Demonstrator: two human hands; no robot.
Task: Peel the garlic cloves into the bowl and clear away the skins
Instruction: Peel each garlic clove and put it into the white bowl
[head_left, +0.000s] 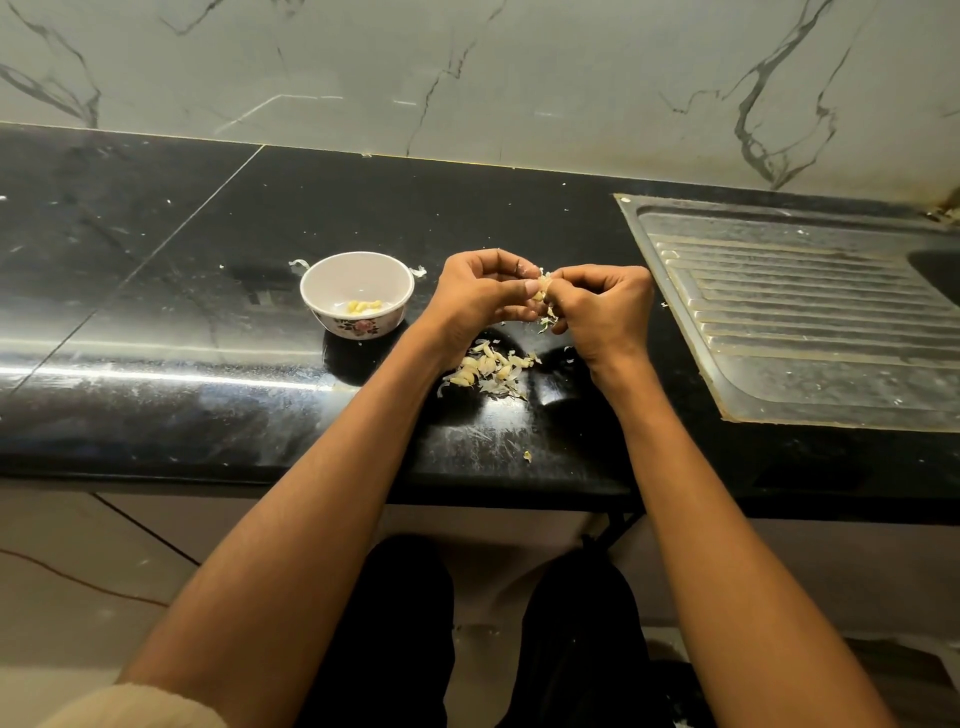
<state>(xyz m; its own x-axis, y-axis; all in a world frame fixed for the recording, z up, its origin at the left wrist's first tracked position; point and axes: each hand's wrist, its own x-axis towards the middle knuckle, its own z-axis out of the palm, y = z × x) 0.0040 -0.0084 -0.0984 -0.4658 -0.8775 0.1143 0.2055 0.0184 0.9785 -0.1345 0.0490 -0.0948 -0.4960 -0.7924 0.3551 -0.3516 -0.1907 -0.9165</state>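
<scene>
My left hand (480, 296) and my right hand (605, 306) meet above the black counter, and both pinch one garlic clove (543, 293) between their fingertips. Loose skin hangs from the clove. Below the hands lies a pile of unpeeled cloves and skins (491, 371) on the counter. A small white bowl (332, 278) with a flower pattern stands to the left of my left hand and holds a few peeled yellow cloves (363, 307).
A steel sink drainboard (810, 322) is set into the black counter (156, 312) on the right. Stray skin bits lie near the bowl (418, 270) and near the counter's front edge (527, 457). A marble wall rises behind.
</scene>
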